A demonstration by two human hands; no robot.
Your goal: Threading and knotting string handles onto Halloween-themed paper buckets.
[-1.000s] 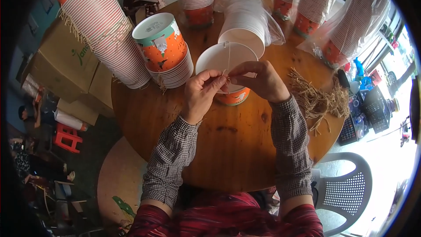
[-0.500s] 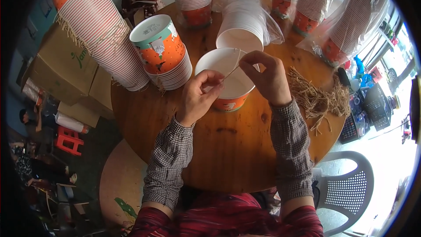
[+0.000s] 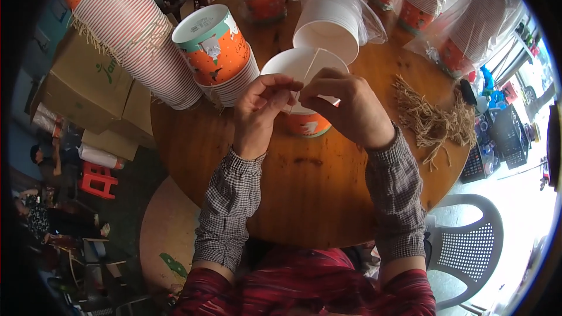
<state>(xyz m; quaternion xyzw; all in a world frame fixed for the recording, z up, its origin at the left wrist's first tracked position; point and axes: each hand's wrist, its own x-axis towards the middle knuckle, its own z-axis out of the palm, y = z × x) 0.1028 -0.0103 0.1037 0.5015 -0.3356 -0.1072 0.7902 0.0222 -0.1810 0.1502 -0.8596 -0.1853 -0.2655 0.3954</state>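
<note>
Near edge of round desk [image 3: 304,199] bare. Left hand [image 3: 263,114] and right hand [image 3: 345,108] meeting over open cup [image 3: 305,90], fingertips pinching a thin string [image 3: 311,65] stretched across its rim. Cup upright mid-desk, lower wall partly hidden by both hands. Right of it, loose twine [image 3: 436,120]. Left, upturned cup stack [image 3: 219,52]. Beyond, white cups [image 3: 328,20] in plastic, tall sleeves [image 3: 134,29] at far rim.

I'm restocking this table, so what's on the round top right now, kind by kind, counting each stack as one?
Paper bucket held in both hands: 1
Stacks of printed orange buckets on the table: 1
Stacks of plain white buckets in clear wrap: 1
Heaps of straw-coloured cords: 1
Total: 4
</note>
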